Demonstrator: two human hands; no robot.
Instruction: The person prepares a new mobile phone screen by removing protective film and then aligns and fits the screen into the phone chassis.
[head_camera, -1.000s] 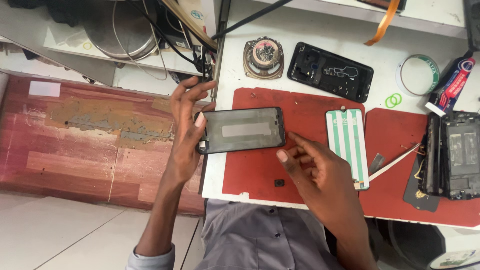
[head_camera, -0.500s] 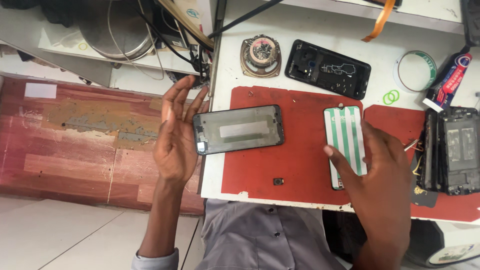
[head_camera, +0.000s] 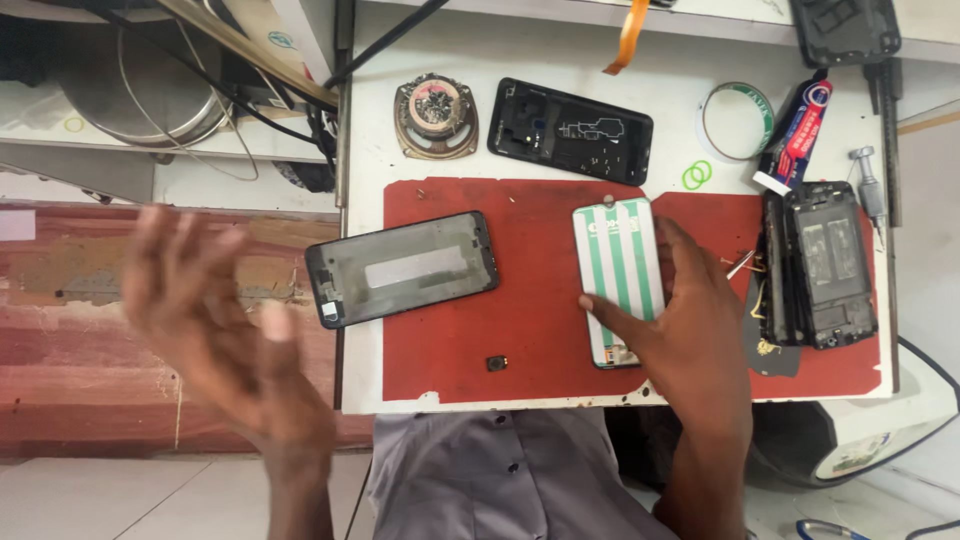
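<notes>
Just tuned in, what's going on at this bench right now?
A person sits at a white workbench with a red mat. Their right hand grips the green-and-white striped panel lying on the mat. Their left hand is off the bench, open, blurred and empty. The dark phone frame lies alone on the mat's left edge.

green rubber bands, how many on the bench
2: both green rubber bands lie linked on the white benchtop, just above the red mat, beside the tape ring. Others may be hidden.
</notes>
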